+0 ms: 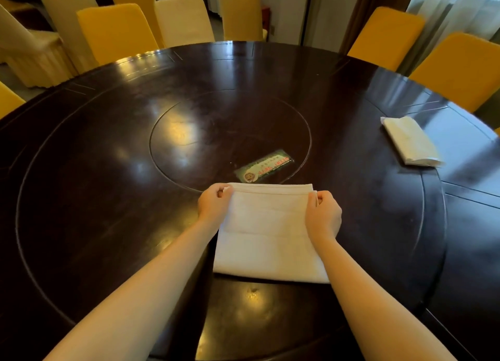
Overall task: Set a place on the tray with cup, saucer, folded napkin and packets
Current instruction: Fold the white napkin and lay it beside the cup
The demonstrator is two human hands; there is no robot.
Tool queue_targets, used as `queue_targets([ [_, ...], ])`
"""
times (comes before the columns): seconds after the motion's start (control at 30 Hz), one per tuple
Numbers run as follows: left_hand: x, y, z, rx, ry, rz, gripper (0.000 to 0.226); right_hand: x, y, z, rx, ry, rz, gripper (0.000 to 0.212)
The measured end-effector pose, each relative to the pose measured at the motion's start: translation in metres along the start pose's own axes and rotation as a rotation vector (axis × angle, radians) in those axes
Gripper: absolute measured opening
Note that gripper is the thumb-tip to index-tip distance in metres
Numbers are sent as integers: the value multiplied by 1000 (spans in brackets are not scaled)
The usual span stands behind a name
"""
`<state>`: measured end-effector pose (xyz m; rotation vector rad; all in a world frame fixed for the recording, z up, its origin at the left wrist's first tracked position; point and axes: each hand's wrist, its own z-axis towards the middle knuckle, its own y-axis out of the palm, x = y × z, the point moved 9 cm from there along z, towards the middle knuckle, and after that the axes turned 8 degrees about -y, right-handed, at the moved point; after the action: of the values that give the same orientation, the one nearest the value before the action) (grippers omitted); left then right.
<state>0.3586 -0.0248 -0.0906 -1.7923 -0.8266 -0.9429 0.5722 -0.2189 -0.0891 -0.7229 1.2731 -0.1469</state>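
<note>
A white cloth napkin (266, 233) lies flat on the dark round table (108, 171), close to the near edge and just short of the inset centre disc (205, 133). The left hand (213, 205) pinches its far left corner between thumb and curled fingers, and the right hand (323, 214) pinches the far right corner the same way, so both are closed on the cloth's far edge, which looks doubled over already. The main risk is an uneven fold: if one hand travels faster or lifts higher than the other, the edges would land askew and the layers slip on the polished wood. The pinch is shallow, so a corner could also slide free partway. A second folded white cloth (410, 141) rests well apart on the right, and a printed card (263, 166) lies just beyond the napkin. No tray, cup, saucer or packets show here, so most of the setting seems yet to come.
</note>
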Motion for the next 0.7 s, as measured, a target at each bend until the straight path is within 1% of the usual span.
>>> queue_targets([
  [0.07,3,2,9,29,32,34,16,-3,1,6,42,-43,-87,26],
  [0.13,7,2,12,52,78,93,13,-11,-1,9,91,-124,-219,27],
  [0.23,15,6,13,99,177,246,15,-16,2,14,125,-185,-306,28],
  [0.33,24,10,10,165,285,416,15,-18,9,20,106,-211,-369,29],
  [0.47,29,19,9,218,375,606,16,-17,13,24,93,-229,-446,30],
  [0.7,35,29,11,261,477,773,18,-10,17,27,80,-209,-488,28],
])
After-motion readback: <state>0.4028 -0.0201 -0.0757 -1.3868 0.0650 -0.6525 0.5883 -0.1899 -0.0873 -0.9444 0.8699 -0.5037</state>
